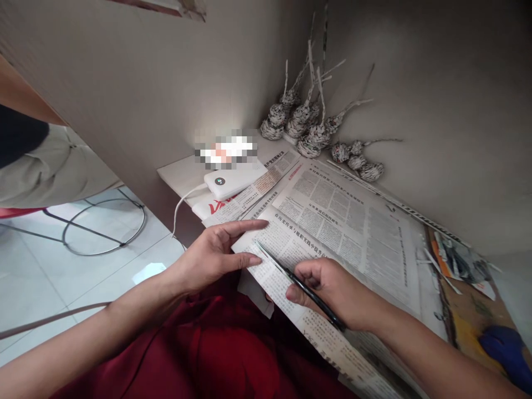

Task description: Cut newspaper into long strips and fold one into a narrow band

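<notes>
My right hand (332,291) is closed around a knife (313,296) with a long black handle. Its thin, pointed blade lies along a folded newspaper sheet (286,293) and points up and left. At the sheet's left corner, my left hand (211,252) grips the paper. The left thumb lies on the print close to the blade tip, and the index finger stretches over the paper just beyond it. The other left fingers are hidden. The sheet's near edge hangs over my dark red clothing.
More newspaper (344,216) covers the table. A white power bank (236,180) with a cable lies beyond my left hand, beside a blurred bright patch. Woven paper gourds (316,141) stand against the wall. At right are tools (453,257) and a blue object (505,352). Another person sits at left.
</notes>
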`<control>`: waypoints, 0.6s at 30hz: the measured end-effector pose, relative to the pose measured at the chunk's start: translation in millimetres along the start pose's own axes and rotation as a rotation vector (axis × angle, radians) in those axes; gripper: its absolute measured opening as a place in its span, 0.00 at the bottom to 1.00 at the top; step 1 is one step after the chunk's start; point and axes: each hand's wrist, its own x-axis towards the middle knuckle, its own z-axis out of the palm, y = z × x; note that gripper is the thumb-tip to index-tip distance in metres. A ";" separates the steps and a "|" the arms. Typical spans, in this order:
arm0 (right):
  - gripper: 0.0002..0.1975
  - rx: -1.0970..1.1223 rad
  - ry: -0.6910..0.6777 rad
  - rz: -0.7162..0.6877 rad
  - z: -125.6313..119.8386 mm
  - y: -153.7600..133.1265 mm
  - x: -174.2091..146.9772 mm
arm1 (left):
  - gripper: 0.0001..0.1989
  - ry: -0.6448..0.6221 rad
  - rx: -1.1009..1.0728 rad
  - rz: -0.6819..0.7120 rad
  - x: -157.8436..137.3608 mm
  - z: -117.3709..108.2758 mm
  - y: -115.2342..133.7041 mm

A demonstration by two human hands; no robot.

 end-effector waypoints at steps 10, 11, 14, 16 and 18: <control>0.29 -0.126 0.039 -0.040 -2.7 -9.9 8.7 | 0.29 -0.063 0.056 0.042 2.4 -1.3 -1.2; 0.29 -0.113 0.038 -0.048 -2.8 -9.3 9.2 | 0.29 -0.067 0.061 0.042 2.9 -2.3 -1.5; 0.28 -0.096 0.023 -0.039 -3.4 -10.0 10.1 | 0.30 -0.083 0.090 0.044 4.9 -5.8 -2.0; 0.28 -0.099 0.016 -0.008 -3.8 -12.7 10.7 | 0.30 -0.103 0.107 0.047 6.3 -8.0 -2.2; 0.29 -0.092 0.009 0.018 -4.1 -16.3 11.5 | 0.31 -0.119 0.114 0.050 7.7 -9.4 -2.2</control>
